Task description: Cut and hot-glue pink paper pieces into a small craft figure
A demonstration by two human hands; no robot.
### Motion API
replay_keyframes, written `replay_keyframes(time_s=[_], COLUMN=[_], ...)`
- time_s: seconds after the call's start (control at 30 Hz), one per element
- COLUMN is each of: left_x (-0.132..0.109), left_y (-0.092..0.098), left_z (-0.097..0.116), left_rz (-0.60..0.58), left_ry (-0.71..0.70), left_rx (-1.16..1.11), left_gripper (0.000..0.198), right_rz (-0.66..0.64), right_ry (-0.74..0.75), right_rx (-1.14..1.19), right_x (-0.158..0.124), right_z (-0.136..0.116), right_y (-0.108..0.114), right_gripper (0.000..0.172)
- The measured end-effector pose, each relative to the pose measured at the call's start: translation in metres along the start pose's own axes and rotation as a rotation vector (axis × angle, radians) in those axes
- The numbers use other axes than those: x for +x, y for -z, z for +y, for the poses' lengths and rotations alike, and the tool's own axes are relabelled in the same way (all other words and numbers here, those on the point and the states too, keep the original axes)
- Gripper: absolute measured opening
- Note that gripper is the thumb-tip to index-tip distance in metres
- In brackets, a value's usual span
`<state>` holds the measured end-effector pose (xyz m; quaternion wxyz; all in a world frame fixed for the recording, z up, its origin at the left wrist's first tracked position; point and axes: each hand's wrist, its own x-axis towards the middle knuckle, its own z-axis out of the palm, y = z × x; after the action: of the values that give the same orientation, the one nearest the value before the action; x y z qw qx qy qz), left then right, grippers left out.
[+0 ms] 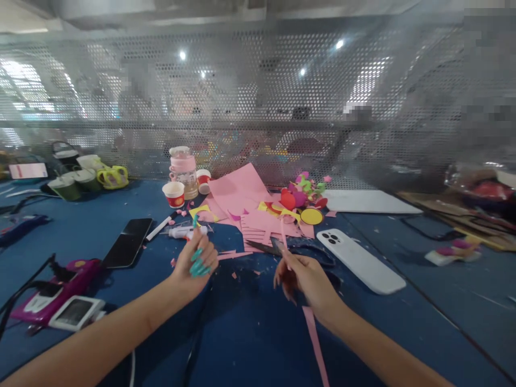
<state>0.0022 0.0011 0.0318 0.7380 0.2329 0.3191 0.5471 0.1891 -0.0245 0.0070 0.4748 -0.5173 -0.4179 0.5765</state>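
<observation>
My left hand (198,259) is curled into a loose fist with the thumb up, its long teal nails showing; nothing is visible in it. My right hand (304,279) pinches a pink paper strip between thumb and fingertips. The strip's long tail (315,344) appears below my right wrist, partly hidden by the hand. Just behind the right fingertips lie dark scissors (260,247), their handles partly covered. Beyond both hands is a pink sheet (255,226) cut into a fringe, with larger pink paper (239,185) behind it. A glue gun (187,231) rests behind my left hand.
A white phone (363,263) lies right, a black phone (128,243) left. Further left is a purple power strip (60,290) with cables. Paper cups (174,194), a pink-lidded bottle (183,169) and colourful cutouts (300,193) stand before a perforated metal screen (250,97).
</observation>
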Motion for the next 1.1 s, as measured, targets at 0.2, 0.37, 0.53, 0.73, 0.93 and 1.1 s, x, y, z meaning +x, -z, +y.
replay_keyframes(time_s=[0.2,0.37,0.53,0.73,0.93,1.1], left_x=[-0.012,-0.011,-0.007,-0.002,0.004,0.003], left_y=[-0.002,-0.001,0.001,0.0,0.002,0.002], left_z=[-0.023,-0.029,-0.026,-0.017,-0.014,-0.013], left_rz=[-0.177,-0.169,-0.087,0.018,0.081,0.059], left_ry=[0.145,0.151,0.014,-0.115,-0.161,-0.175], left_rx=[0.304,0.293,0.332,0.201,0.191,0.221], left_gripper=[0.036,0.034,0.017,0.012,0.009,0.005], right_rz=[-0.099,-0.309,-0.198,0.0,-0.235,-0.045], right_ry=[-0.01,0.025,0.171,0.528,0.703,0.79], right_rx=[-0.066,-0.315,-0.447,-0.664,-0.923,-1.023], right_x=[-0.005,-0.016,-0.023,-0.047,-0.032,0.005], right_z=[0.01,0.016,0.017,0.024,0.021,0.014], right_y=[-0.007,-0.015,-0.016,-0.025,-0.016,0.015], right_gripper=[0.051,0.049,0.038,0.023,0.031,0.033])
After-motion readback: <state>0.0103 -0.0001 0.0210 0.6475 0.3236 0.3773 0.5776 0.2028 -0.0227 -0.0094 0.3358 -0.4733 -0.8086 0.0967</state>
